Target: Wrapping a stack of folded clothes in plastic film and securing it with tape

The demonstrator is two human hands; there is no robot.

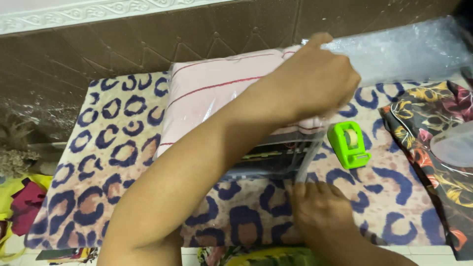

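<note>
L forearm [172,187] over bagged cloth [212,88]

Looks like a home, floor-level packing spot: leopard-print cushion [98,162] as work surface, brown embossed wall [123,44] far side, floral cloth [433,148] right, fabric scraps [19,207] near left.

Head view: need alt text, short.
Seen from above, a person's left hand grips clear plastic wrap over a pink striped folded cloth on a leopard-print surface. The right hand presses the packet's lower edge; a green tape dispenser sits beside it.
</note>
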